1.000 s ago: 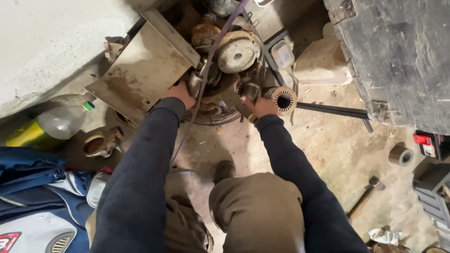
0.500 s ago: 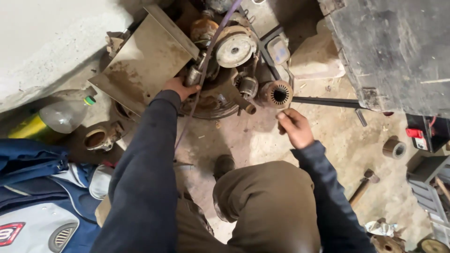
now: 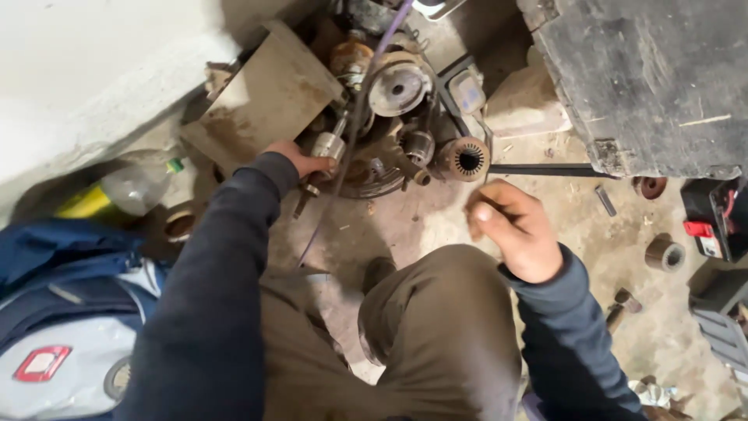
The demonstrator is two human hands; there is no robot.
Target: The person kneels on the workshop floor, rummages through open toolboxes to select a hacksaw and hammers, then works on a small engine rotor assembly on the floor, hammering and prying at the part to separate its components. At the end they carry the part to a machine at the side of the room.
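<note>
Two hands at work over a greasy, rust-brown machine assembly [image 3: 382,148] sitting on the dusty concrete floor [image 3: 545,203]. Our left hand [image 3: 300,160] reaches into it, grip closed around a small dull-silver metal cylinder [image 3: 327,146] beside the thin purple cable [image 3: 354,117]. Our right hand [image 3: 510,226] hovers apart from the assembly, fingers curled in, thumb against forefinger; we cannot tell whether it pinches anything. Near it lies a ribbed, slotted steel core [image 3: 466,159], round, with a toothed bore. A pale grooved pulley disc [image 3: 397,86] sits above.
</note>
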